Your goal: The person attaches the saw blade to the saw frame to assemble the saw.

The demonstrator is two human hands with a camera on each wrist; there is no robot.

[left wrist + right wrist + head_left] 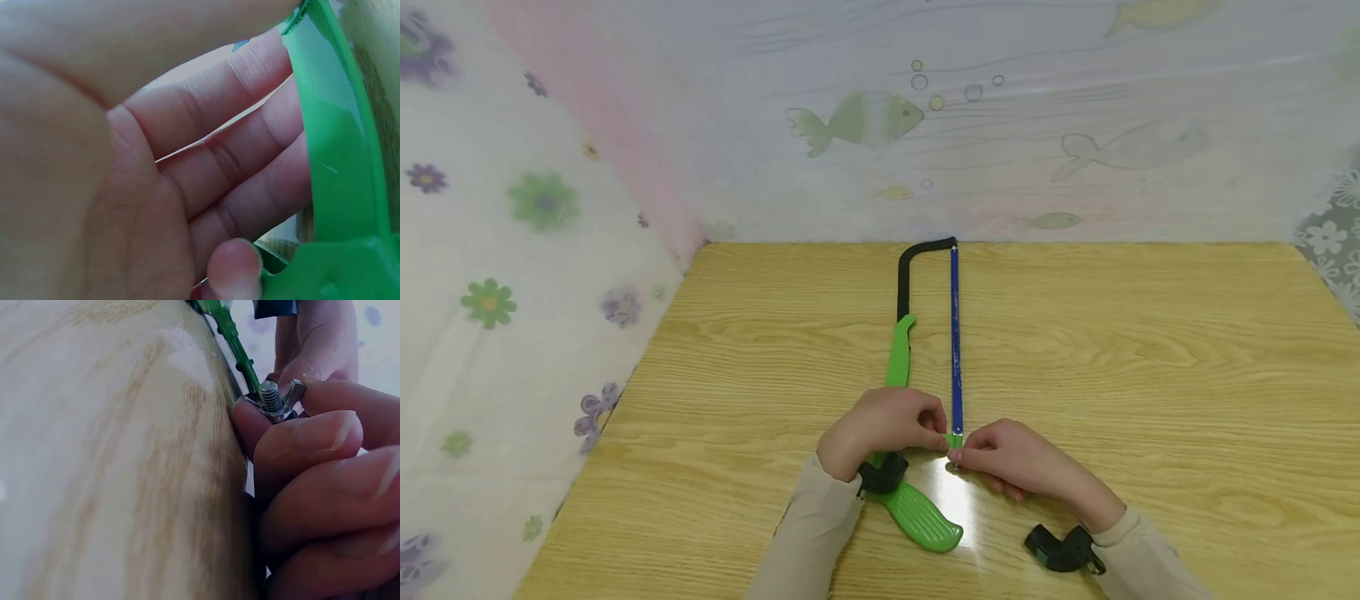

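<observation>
Pale sheeting with fish drawings stood beyond the wood-grained tabletop. From the head view we saw the hacksaw lying near the middle, its handle at the near end and its blue blade to the right. Our left hand pinched the green fitting at the blade's near end; our right hand met it from the right. On the left wrist view, the fingers reached the green frame, some tips hidden behind it. On the right wrist view, our fingers were clamped on a wing nut around a threaded bolt. We judged the step to be adjusting blade tension, though tightening or loosening we could not tell; next called for a steady left hold and a turn of the nut.
</observation>
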